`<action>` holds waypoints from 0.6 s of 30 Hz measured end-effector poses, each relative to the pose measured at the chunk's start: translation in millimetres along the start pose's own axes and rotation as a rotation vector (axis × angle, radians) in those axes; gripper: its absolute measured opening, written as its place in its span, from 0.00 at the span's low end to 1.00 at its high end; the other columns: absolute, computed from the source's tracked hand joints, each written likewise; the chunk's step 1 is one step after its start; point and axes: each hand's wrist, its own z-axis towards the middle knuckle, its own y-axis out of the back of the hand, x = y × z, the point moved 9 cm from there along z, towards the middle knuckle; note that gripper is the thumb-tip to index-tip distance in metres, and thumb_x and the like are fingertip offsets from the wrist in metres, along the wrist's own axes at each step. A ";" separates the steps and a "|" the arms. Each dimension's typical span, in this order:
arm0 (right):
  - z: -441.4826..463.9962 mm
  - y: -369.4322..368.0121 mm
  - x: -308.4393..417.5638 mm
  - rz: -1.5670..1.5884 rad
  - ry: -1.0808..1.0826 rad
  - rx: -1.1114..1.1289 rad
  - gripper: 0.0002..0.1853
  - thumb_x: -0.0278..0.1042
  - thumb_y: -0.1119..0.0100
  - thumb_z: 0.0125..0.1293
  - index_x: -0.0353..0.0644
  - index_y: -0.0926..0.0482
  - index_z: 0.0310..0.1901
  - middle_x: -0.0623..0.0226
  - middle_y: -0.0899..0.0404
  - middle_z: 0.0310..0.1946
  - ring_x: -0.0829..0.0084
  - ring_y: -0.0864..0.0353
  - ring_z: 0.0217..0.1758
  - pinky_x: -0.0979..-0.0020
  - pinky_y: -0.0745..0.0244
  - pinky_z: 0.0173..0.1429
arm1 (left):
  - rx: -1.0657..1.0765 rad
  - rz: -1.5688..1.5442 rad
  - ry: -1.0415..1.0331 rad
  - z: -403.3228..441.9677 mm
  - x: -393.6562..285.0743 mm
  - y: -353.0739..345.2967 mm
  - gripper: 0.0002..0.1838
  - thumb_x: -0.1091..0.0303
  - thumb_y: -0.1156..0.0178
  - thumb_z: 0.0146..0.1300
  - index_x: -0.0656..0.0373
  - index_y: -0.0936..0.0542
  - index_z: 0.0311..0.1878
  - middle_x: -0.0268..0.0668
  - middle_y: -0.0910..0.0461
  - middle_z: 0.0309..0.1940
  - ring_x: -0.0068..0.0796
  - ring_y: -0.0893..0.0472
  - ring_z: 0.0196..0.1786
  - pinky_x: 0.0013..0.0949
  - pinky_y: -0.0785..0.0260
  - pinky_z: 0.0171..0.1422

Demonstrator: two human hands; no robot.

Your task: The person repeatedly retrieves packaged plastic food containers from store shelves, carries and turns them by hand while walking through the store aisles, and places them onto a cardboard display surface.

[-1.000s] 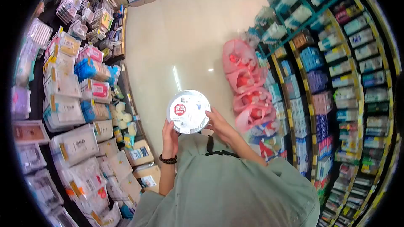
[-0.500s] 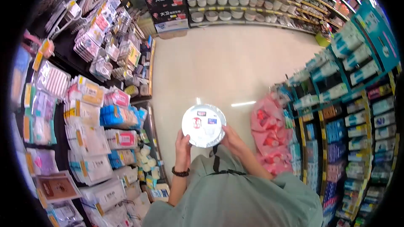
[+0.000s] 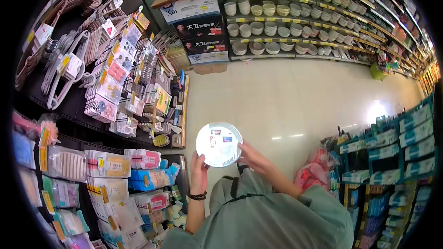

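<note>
A round white pack (image 3: pixel 218 150), shiny as if in clear wrap, shows small red and blue printed labels on its face; its exact kind I cannot make out. My left hand (image 3: pixel 199 166) grips its lower left edge, thumb near the rim. On the right edge, my right hand (image 3: pixel 250 155) holds it with the fingers partly hidden underneath. A dark beaded bracelet (image 3: pixel 197 197) circles my left wrist. The pack is held in front of my body, above the pale floor (image 3: pixel 258 97).
Hangers (image 3: pixel 69 67) and packaged goods (image 3: pixel 110 166) hang on racks to my left. Mop boxes (image 3: pixel 200 30) are stacked ahead, beside shelves of bowls (image 3: pixel 272 30). On the right stand a pink bag (image 3: pixel 314 173) and a teal rack (image 3: pixel 374 157) of packages.
The view has turned to the right and tilted up, bringing more of the bowl shelves and aisle into sight. Both hands keep hold of the round pack, which is tilted slightly differently.
</note>
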 end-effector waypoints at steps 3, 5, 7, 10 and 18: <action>49.6 -2.2 37.6 0.033 0.053 -0.025 0.34 0.51 0.52 0.78 0.39 0.47 0.75 0.58 0.35 0.67 0.64 0.31 0.67 0.59 0.29 0.65 | -0.004 -0.034 -0.040 57.7 -14.1 -0.5 0.27 0.58 0.49 0.76 0.58 0.34 0.73 0.34 0.27 0.66 0.28 0.27 0.65 0.39 0.35 0.68; 80.5 2.4 54.2 0.062 0.049 -0.074 0.34 0.50 0.52 0.78 0.40 0.47 0.76 0.59 0.35 0.67 0.64 0.30 0.66 0.59 0.28 0.65 | -0.013 -0.066 -0.033 96.2 -10.4 6.0 0.27 0.58 0.49 0.76 0.58 0.34 0.73 0.34 0.27 0.65 0.28 0.27 0.65 0.39 0.35 0.68; 113.1 14.5 66.3 0.077 0.062 -0.167 0.33 0.50 0.52 0.78 0.40 0.47 0.76 0.58 0.34 0.67 0.64 0.30 0.66 0.59 0.27 0.63 | 0.005 -0.087 0.001 136.6 -17.3 -2.8 0.26 0.59 0.48 0.75 0.59 0.34 0.72 0.34 0.26 0.64 0.25 0.27 0.63 0.34 0.35 0.66; 165.3 39.5 83.4 0.067 0.097 -0.261 0.33 0.48 0.52 0.79 0.41 0.48 0.76 0.56 0.35 0.68 0.64 0.29 0.66 0.58 0.25 0.62 | 0.041 -0.085 0.057 202.0 -15.4 -5.9 0.27 0.61 0.46 0.75 0.60 0.35 0.73 0.33 0.26 0.63 0.23 0.27 0.63 0.32 0.33 0.66; 353.5 64.9 207.8 -0.044 0.213 -0.399 0.28 0.46 0.58 0.81 0.43 0.46 0.76 0.59 0.34 0.70 0.61 0.28 0.69 0.53 0.27 0.64 | 0.149 0.018 -0.091 420.9 -80.9 -19.3 0.32 0.67 0.45 0.74 0.64 0.43 0.77 0.40 0.33 0.70 0.30 0.29 0.69 0.35 0.33 0.70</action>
